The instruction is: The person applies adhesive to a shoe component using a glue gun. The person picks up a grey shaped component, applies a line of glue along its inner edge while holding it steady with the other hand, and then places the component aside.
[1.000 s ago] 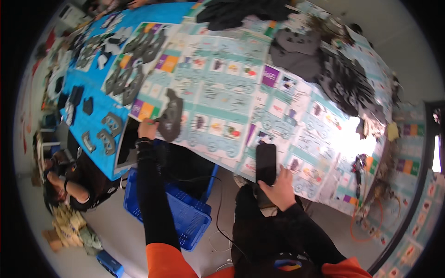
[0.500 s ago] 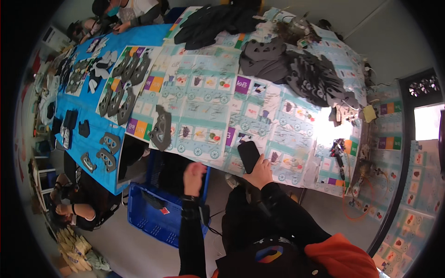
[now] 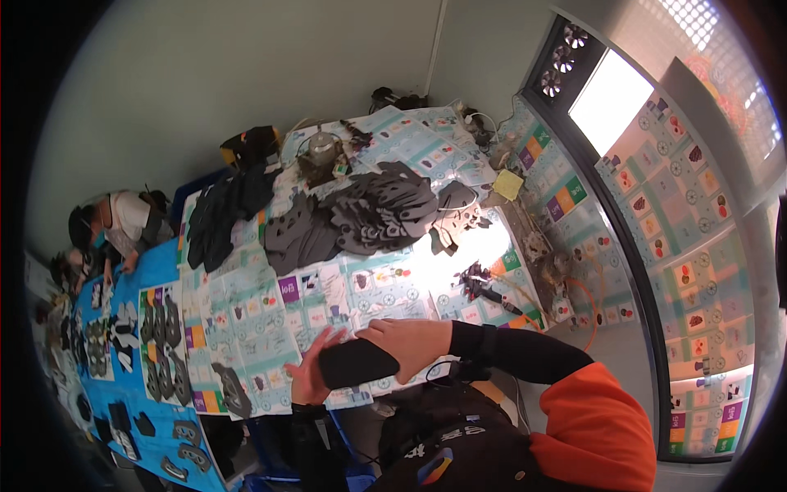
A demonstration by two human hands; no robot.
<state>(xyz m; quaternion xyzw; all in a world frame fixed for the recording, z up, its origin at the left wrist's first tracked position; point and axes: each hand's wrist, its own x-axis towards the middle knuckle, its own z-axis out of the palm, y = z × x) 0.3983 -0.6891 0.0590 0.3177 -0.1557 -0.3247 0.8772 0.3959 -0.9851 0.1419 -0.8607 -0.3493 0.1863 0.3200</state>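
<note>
A black smartphone (image 3: 358,363) is held over the front edge of the paper-covered table. My right hand (image 3: 414,343) is closed around its right end, with the fingers along the upper edge. At the phone's left end is my left hand (image 3: 310,375), its thumb and fingers spread; whether it touches the phone I cannot tell. Left of it on the table lies one dark grey curved piece with holes (image 3: 233,391). Beyond the hands a heap of grey cut-out pieces (image 3: 373,215) lies beside a pile of black pieces (image 3: 230,215).
A dark hand tool (image 3: 492,293) with a hose lies under a bright light on the right. Grey parts (image 3: 161,324) lie in rows at the left, near a blue-covered table (image 3: 106,394). Two people (image 3: 115,225) work at the far left. A blue crate (image 3: 348,467) stands below.
The view has swung right and up. My right hand has turned the phone from upright to nearly level, and my left hand has come from over the crate to the phone's left end.
</note>
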